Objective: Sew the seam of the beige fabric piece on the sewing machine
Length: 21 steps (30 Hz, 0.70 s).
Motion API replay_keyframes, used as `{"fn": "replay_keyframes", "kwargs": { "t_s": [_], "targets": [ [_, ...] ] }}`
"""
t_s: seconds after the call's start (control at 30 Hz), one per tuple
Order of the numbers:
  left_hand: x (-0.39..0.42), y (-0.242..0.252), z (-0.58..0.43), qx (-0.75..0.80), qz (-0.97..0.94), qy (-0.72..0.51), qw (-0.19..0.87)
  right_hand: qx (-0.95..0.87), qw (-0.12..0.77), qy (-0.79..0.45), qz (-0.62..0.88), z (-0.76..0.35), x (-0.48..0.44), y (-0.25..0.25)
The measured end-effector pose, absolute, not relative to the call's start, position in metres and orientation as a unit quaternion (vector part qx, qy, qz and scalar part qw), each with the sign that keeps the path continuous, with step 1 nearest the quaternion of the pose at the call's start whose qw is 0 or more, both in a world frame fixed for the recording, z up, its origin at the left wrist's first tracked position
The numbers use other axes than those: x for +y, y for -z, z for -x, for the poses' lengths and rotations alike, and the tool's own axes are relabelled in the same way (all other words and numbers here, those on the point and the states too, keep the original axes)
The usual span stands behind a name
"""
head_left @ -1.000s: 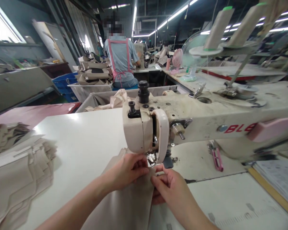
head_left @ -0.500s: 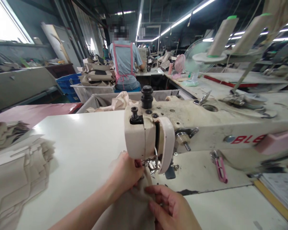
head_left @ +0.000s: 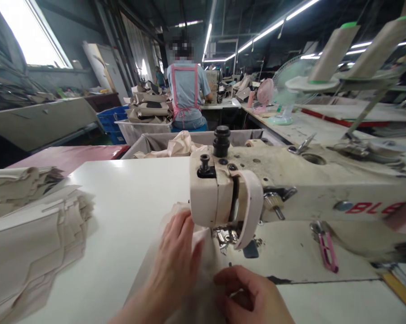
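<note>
Nearest the camera, our left hand (head_left: 176, 265) lies flat and open on a beige fabric panel (head_left: 196, 270), fingers spread toward the needle, pressing rather than gripping. Our right hand (head_left: 252, 297) curls at the panel's near edge, thumb and fingers pinched on the cloth. The panel lies on the white sewing table (head_left: 128, 202), its leading edge tucked beneath the presser foot (head_left: 226, 236) of an industrial sewing machine (head_left: 290, 184). We judge that the seam is being fed; the next move calls for both hands to guide the cloth straight and keep fingertips off the foot. Pink thread snips (head_left: 326, 247) rest on the machine bed to the right, and a stack of cut beige pieces (head_left: 30, 238) sits at the table's left. Red letters on the machine arm read "BL", the rest blurred. Thread cones (head_left: 334, 49) stand above the machine. Beyond, a bin of fabric (head_left: 176, 144), then a co-worker in a pink-strapped apron (head_left: 187, 96) seated facing away.
</note>
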State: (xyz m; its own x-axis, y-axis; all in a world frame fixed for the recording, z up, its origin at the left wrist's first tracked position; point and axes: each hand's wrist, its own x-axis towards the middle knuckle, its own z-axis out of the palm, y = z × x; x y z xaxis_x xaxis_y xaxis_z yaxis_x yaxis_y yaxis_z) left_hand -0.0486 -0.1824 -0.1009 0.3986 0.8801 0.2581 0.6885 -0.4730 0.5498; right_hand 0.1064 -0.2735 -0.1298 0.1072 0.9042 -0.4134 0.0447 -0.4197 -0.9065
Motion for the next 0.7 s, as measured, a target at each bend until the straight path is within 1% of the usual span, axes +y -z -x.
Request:
{"fn": "replay_keyframes", "kwargs": {
  "t_s": [0.07, 0.1, 0.17, 0.27, 0.37, 0.47, 0.53, 0.6, 0.7],
  "targets": [
    [-0.204, 0.114, 0.066, 0.375, -0.877, -0.284, 0.099, -0.381, 0.393, -0.537, 0.642, -0.105, -0.269, 0.124],
    [-0.211, 0.120, 0.074, 0.318, -0.905, -0.274, 0.067, -0.376, 0.397, -0.550, 0.631, -0.104, -0.267, 0.122],
    [-0.218, 0.129, 0.085, 0.244, -0.936, -0.249, 0.057, -0.361, 0.410, -0.593, 0.591, -0.102, -0.265, 0.120],
    [-0.212, 0.130, 0.089, 0.223, -0.936, -0.242, 0.128, -0.360, 0.412, -0.624, 0.558, -0.101, -0.263, 0.121],
    [-0.201, 0.118, 0.084, 0.216, -0.934, -0.208, 0.193, -0.367, 0.389, -0.610, 0.585, -0.104, -0.263, 0.122],
    [-0.195, 0.105, 0.080, 0.210, -0.928, -0.144, 0.271, -0.370, 0.393, -0.592, 0.598, -0.107, -0.261, 0.123],
    [-0.193, 0.099, 0.079, 0.218, -0.915, -0.122, 0.318, -0.370, 0.400, -0.576, 0.609, -0.108, -0.259, 0.124],
    [-0.191, 0.097, 0.080, 0.224, -0.909, -0.121, 0.329, -0.367, 0.405, -0.567, 0.617, -0.110, -0.254, 0.124],
    [-0.182, 0.096, 0.081, 0.220, -0.920, -0.117, 0.302, -0.373, 0.408, -0.565, 0.613, -0.113, -0.246, 0.125]
  ]
}}
